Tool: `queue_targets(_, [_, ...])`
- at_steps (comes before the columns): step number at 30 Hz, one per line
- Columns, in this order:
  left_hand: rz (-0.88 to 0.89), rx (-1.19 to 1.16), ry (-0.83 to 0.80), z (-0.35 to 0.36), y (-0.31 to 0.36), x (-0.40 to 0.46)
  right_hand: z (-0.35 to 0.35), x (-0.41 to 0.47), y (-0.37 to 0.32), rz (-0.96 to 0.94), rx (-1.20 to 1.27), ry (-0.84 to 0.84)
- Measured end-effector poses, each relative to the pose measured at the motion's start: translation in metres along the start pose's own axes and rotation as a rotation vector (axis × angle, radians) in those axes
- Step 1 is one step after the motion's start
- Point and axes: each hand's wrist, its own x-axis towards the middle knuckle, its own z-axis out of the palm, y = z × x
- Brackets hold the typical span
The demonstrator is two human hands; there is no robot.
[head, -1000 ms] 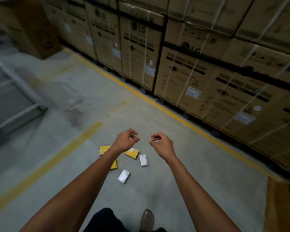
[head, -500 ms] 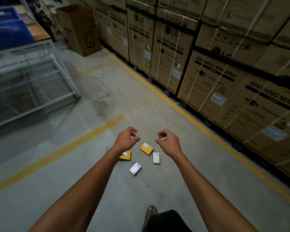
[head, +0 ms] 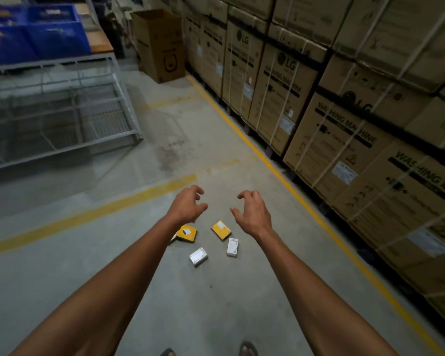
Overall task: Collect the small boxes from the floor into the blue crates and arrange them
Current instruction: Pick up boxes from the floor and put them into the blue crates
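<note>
Four small boxes on the concrete floor (head: 165, 140), straight ahead and below both hands: two yellow boxes (head: 221, 229) on the far side of the cluster, two white boxes (head: 198, 256) nearer. Left yellow one partly hidden under the left wrist, perhaps with another beneath it; cannot tell. Left hand (head: 186, 205) and right hand (head: 252, 210) held out side by side above the cluster, fingers loosely curled and apart, gripping nothing, touching nothing. Right yellow box lying with long axis slanting near-right, just below the gap between the hands; right white box pointing nearly straight away, closer to the right hand; left white box tilted, about midway. Likely a reach down, each hand taking its own side. Blue crates (head: 36, 37) far left on a bench, well apart from the boxes, above a wire rack (head: 62, 119).
</note>
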Motion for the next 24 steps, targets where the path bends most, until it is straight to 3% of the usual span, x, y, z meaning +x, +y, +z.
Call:
queue_targets(5, [-0.046,0.04,0.004,0.05,0.001,0.034,0.017,0.04,0.05,-0.08,-0.061,-0.048])
queue_targets(11, [-0.058,0.09,-0.006,0.141,-0.044,0.088,0.094,0.088,0.117,-0.094,-0.085,-0.12])
queue_targets(24, [-0.033,0.174,0.033,0.357,-0.269,0.177,0.373,0.118,0.272,-0.069,-0.126,-0.097])
